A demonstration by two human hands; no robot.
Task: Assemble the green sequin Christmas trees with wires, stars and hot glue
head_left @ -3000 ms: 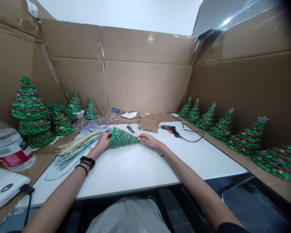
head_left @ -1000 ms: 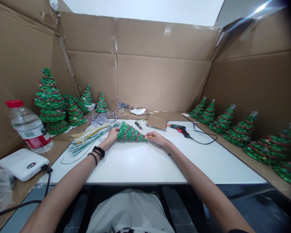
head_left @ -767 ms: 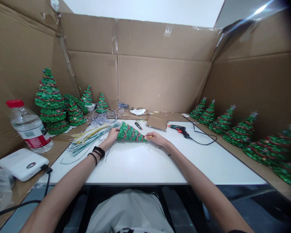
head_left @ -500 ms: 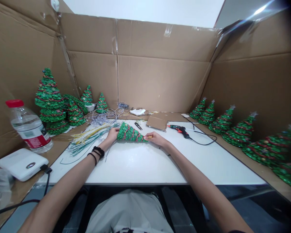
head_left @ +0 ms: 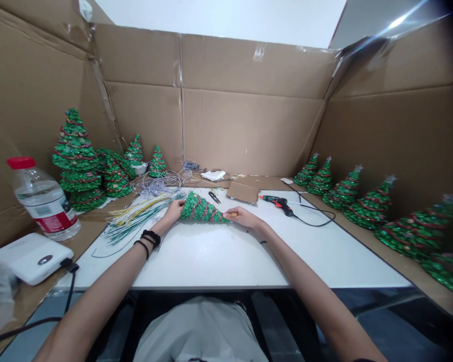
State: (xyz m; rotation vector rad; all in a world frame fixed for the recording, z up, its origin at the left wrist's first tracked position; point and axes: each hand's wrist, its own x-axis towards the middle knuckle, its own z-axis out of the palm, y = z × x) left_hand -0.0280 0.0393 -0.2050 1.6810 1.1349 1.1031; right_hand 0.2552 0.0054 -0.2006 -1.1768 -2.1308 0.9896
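Note:
A green sequined cone tree [head_left: 200, 209] with red beaded garland lies on its side above the white table [head_left: 211, 266], its wide end to the left and its tip to the right. My left hand [head_left: 174, 210] grips the wide end. My right hand [head_left: 241, 216] holds the narrow tip, where a small tan piece [head_left: 233, 214] shows between the fingers. Black bands circle my left wrist. Bundled yellow and green wires [head_left: 139, 218] lie just left of my left hand.
Snips [head_left: 214, 197], a cardboard square [head_left: 242, 192] and a hot glue gun [head_left: 277, 203] with its cable lie beyond my hands. Finished sequined trees [head_left: 77, 161] stand along both sides. A water bottle [head_left: 43, 198] and white device [head_left: 30, 257] sit left; cardboard walls surround the table.
My head has turned and tilted, so the whole scene has shifted in view. Both hands keep hold of the cone, which has barely moved.

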